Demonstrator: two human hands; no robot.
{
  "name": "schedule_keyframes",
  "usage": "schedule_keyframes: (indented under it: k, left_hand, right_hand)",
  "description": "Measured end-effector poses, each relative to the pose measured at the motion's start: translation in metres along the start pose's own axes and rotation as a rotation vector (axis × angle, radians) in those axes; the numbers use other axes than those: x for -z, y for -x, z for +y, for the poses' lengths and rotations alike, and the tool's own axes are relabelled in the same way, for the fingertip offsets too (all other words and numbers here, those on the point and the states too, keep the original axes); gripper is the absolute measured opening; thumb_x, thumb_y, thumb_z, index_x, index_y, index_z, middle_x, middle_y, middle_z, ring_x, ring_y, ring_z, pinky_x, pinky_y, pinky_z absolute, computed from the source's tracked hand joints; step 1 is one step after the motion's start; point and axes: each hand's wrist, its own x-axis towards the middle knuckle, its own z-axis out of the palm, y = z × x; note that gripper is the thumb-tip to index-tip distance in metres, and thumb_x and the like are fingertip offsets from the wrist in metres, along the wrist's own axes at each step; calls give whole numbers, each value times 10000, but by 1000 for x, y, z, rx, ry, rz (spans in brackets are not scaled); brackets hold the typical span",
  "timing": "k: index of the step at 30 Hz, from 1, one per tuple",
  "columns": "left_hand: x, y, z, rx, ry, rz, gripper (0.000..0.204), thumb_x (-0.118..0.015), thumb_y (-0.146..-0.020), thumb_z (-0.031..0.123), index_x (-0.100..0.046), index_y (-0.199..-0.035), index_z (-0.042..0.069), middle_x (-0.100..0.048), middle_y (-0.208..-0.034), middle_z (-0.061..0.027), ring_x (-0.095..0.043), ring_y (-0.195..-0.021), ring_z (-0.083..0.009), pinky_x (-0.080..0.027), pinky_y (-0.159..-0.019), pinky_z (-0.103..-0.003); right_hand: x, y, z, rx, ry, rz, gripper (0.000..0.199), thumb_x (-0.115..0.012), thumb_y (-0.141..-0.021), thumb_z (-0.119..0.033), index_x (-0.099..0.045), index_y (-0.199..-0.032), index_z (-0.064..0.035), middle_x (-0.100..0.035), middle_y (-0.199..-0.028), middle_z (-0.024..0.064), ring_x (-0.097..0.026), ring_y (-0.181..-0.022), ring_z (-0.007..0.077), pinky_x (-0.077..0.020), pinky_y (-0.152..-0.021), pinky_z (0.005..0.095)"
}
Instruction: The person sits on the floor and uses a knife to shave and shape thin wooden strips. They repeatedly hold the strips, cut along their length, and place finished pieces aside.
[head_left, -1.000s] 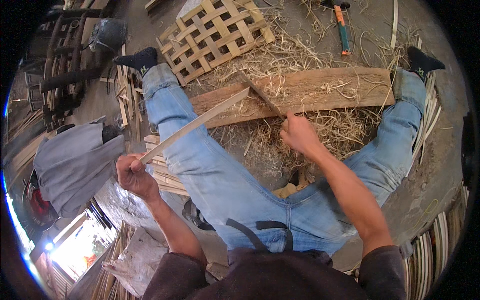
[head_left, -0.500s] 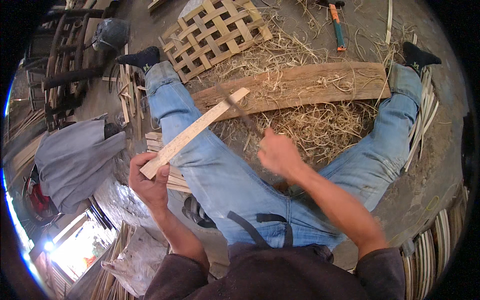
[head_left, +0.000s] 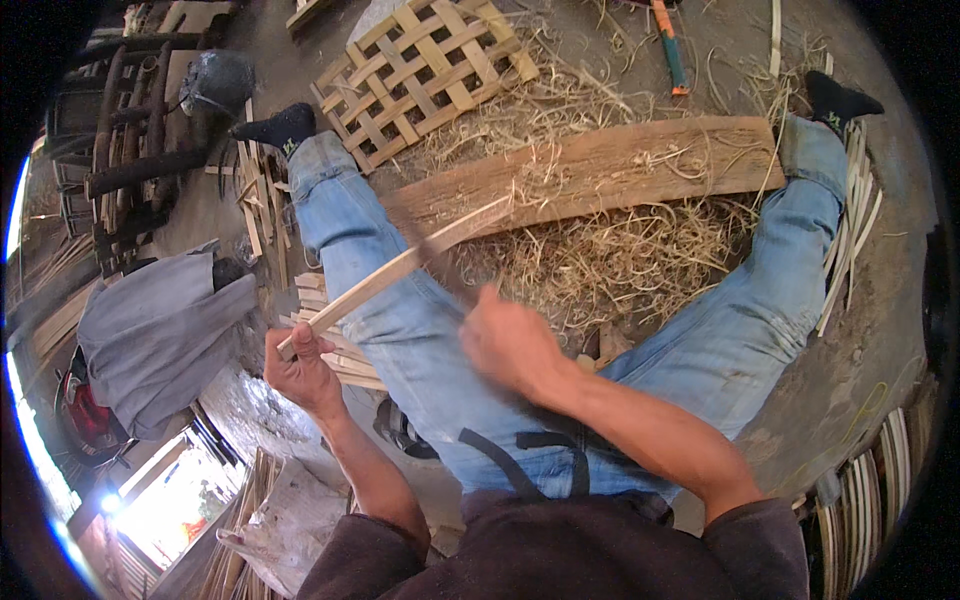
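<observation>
Head view shows the left hand (head_left: 302,372) pinching the near end of a pale wood strip (head_left: 370,289). The strip slants over the left leg (head_left: 345,225), its far tip in front of a brown board (head_left: 640,165). The right hand (head_left: 515,345) is wrapped around a dark, blurry blade (head_left: 449,272) crossing the strip. Curly shavings (head_left: 610,260) lie beside the board.

Grey floor (head_left: 858,330): shavings (head_left: 630,250), woven panel (head_left: 437,52), apparently hammer (head_left: 669,48).

Worn on the head, one fisheye camera looks down over spread legs (head_left: 750,310) to nearby floor (head_left: 865,330).
</observation>
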Motion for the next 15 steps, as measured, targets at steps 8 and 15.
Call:
schedule_keyframes:
  k: [8,15]
  left_hand:
    - [0,11,-3,57,-11,45,542,-608,-882,538,-498,-714,35,-510,-540,-30,-526,-503,-96,-405,-510,-235]
    - [9,29,-12,110,-39,-10,438,-564,-962,431,-500,-774,40,-514,-601,-24,-523,-539,-91,-431,-550,-239]
  right_hand:
    - [17,-9,51,-115,107,-45,274,-552,-831,-170,-491,-992,44,-638,-787,292,-641,-732,469,-521,-685,529]
    - [27,-20,107,93,272,81,285,-632,-809,-158,-472,-959,24,-631,-744,267,-636,-722,451,-514,-668,516]
